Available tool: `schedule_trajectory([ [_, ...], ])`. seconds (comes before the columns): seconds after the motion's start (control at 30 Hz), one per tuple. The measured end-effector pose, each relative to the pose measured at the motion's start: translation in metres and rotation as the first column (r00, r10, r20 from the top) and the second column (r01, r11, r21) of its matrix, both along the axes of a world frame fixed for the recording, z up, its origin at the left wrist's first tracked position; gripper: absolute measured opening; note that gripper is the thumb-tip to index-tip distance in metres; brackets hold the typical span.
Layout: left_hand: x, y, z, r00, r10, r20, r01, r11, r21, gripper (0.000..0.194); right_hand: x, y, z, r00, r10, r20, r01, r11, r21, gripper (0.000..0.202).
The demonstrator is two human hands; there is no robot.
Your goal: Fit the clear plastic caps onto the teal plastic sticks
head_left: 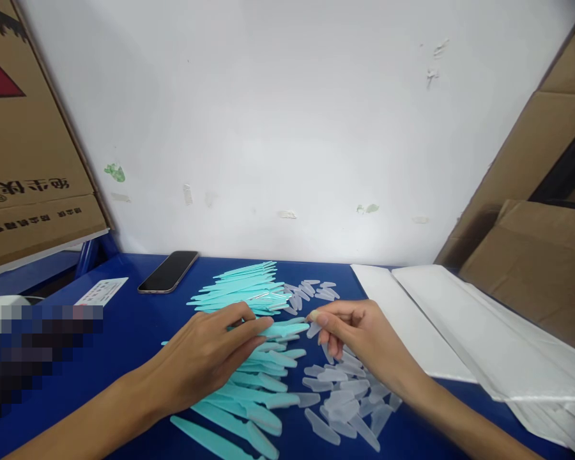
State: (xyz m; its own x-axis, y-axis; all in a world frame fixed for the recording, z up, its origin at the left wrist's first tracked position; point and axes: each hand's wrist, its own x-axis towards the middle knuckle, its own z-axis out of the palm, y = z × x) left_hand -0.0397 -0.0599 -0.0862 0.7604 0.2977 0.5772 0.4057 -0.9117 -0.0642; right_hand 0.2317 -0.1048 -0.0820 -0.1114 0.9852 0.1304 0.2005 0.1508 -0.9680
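My left hand (pixel 215 348) is closed around the handle of a turquoise eyebrow razor (pixel 291 329), whose front end points right. At that tip, my right hand (pixel 352 326) pinches a small frosted blade cap (pixel 313 330) between thumb and fingers. Whether the cap touches the razor I cannot tell. Under and in front of my left hand lie several loose turquoise razors (pixel 239 418), fanned out with tips to the right. A pile of loose frosted caps (pixel 342 402) lies below my right hand. Farther back is a stack of razors (pixel 239 287), beside a smaller group of caps (pixel 311 291).
A phone (pixel 169 271) and a printed card (pixel 103 292) lie on the blue table (pixel 138 332) at left. White padded envelopes (pixel 483 326) cover the right side. Cardboard boxes stand at left (pixel 38 140) and right (pixel 531 255), with a white wall (pixel 287 128) behind.
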Motion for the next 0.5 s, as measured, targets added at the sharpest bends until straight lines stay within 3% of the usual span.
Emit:
schedule_trajectory([
  [0.5,0.0014,-0.0002,-0.0034,1.000,0.005,0.025,-0.005,1.000,0.013,0.026,-0.0056,-0.0055,0.0001,0.989,0.123,-0.081,-0.126,0.992,-0.026,0.035],
])
